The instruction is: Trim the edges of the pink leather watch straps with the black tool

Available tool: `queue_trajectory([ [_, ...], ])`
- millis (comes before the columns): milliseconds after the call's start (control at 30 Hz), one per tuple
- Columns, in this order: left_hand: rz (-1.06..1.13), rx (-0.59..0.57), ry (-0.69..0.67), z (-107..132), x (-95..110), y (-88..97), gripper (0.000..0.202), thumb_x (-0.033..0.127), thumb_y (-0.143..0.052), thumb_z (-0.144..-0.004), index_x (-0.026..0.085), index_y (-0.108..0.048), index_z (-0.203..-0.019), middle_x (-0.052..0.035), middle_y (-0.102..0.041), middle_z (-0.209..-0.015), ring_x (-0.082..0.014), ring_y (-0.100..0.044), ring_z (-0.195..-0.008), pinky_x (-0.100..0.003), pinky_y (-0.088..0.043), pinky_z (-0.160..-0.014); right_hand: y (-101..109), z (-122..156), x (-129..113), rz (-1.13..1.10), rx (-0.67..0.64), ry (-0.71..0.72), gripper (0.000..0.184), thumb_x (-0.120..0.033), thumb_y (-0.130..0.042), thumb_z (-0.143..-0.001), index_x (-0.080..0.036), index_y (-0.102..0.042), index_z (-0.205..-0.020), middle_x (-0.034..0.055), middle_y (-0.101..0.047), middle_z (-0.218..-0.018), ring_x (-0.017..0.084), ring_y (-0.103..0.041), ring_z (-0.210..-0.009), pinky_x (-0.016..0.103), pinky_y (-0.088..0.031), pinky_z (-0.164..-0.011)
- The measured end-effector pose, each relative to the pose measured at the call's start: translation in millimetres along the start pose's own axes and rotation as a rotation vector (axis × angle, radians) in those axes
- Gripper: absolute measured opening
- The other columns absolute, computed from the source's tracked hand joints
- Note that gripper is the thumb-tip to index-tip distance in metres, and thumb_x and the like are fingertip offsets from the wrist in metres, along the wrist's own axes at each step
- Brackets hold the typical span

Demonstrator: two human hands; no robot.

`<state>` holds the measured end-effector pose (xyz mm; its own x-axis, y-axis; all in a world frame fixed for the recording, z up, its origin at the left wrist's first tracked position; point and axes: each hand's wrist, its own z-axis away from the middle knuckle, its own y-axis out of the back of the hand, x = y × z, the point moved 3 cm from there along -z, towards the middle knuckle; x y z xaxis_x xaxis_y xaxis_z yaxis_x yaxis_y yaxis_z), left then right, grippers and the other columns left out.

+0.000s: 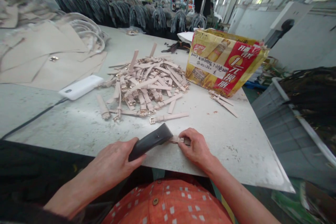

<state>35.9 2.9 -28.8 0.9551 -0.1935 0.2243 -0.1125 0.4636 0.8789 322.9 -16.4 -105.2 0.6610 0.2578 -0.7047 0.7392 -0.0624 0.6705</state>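
Note:
My left hand (118, 155) is wrapped round a long, flat black tool (152, 141), perhaps a clamp; its exact kind is unclear. The tool's far end points up and right, against a short beige strap (174, 140). Between thumb and fingers, my right hand (195, 148) pinches that strap near its buckle end, low over the table. My fingers hide part of the buckle. Just beyond lies a single beige buckle strap (170, 116), and behind it a heaped pile of similar straps (149, 84) with gold-coloured buckles.
A yellow and red carton (210, 61) stands at the right of the table (210, 126), a few straps (223, 103) before it. On the left lie a white power strip (81, 86) and beige sheets (39, 49). Past the right edge is a grey bin (301, 122).

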Motion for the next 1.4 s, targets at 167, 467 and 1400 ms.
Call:
queue_trajectory([
  [167,0.073,0.015,0.034,20.2,-14.8,-6.5,0.042,0.063,-0.052,-0.094,0.028,-0.073,-0.104,-0.0128,-0.091,-0.100,-0.0386,-0.088,-0.099,-0.044,-0.059,-0.087,-4.0,1.5,-5.6,0.028,0.060,0.085,0.026,0.001,-0.073,-0.082,-0.023,-0.072,-0.092,0.0033,-0.074,-0.090,0.023,-0.066,-0.085,0.032,-0.050,-0.077],
  [467,0.077,-0.018,0.024,36.3,-17.7,-5.3,0.043,0.063,-0.050,-0.094,0.028,-0.073,-0.103,-0.0131,-0.091,-0.100,-0.0374,-0.089,-0.100,-0.044,-0.061,-0.086,-2.2,24.0,-15.8,-0.036,-0.047,0.329,0.022,-0.005,-0.070,-0.094,-0.026,-0.070,-0.095,0.0060,-0.079,-0.098,0.026,-0.070,-0.097,0.040,-0.057,-0.089],
  [1400,0.046,0.046,-0.025,29.4,-0.1,-6.3,0.027,0.045,-0.062,-0.099,0.024,-0.079,-0.103,-0.0105,-0.089,-0.097,-0.0321,-0.087,-0.095,-0.037,-0.057,-0.083,-8.1,16.5,1.2,0.091,0.032,0.381,0.011,-0.016,-0.082,-0.104,-0.024,-0.086,-0.099,0.0101,-0.083,-0.103,0.027,-0.074,-0.099,0.042,-0.061,-0.091],
])
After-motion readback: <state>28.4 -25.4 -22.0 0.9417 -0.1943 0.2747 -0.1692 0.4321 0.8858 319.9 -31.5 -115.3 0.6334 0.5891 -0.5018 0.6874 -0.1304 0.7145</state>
